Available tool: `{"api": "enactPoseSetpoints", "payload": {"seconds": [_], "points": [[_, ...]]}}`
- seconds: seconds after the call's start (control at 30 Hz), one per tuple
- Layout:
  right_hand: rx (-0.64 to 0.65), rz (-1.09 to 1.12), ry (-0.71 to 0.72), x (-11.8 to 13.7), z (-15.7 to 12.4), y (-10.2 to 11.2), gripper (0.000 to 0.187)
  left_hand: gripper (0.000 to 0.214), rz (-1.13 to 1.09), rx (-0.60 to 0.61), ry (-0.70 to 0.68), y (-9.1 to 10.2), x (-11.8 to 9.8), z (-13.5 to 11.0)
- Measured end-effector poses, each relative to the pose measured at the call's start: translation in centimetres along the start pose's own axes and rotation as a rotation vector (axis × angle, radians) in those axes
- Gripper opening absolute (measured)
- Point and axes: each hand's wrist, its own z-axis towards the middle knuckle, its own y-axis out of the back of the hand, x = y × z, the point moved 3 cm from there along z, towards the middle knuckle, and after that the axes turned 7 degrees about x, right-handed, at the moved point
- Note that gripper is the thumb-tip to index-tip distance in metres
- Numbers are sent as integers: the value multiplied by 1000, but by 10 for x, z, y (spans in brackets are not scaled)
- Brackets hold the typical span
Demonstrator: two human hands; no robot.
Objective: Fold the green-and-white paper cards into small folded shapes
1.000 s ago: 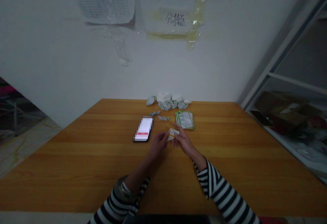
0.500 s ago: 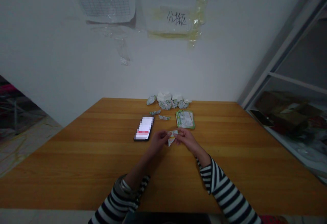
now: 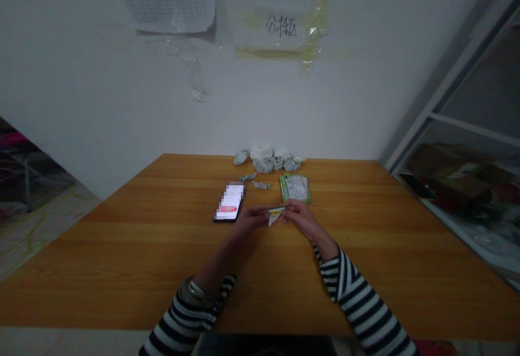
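Grip pinched: left hand (image 3: 252, 219) and right hand (image 3: 301, 219) hold a folded wrapper (image 3: 276, 215) at frame centre; I read folding, next calling for a crease.

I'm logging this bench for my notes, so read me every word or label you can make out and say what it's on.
"分拣区": handwritten on the taped-up paper.
Green packet: print too small to read.
Printed scrap: print too small to read.
Phone screen: blurred, unreadable.
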Motion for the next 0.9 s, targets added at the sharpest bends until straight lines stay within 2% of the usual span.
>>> {"api": "enactPoseSetpoints", "payload": {"seconds": [0.27,0.37,0.5,0.6,0.77,0.9], "points": [[-79,-166,43,-6,1,1,12,44,-120,-43,143,3,6,8],[-65,-240,68,-10,2,-3,11,47,-42,-58,187,3,9,7],[-47,-321,109,-15,1,-7,8,47,115,30,142,1,10,3],[-61,-369,137,-19,1,-7,5,49,178,33,104,1,10,3],[-34,-403,137,-19,3,-9,7,50,309,-84,19,7,13,9],[112,-222,50,-11,1,-13,22,42,451,-192,-52,11,14,11]]}}
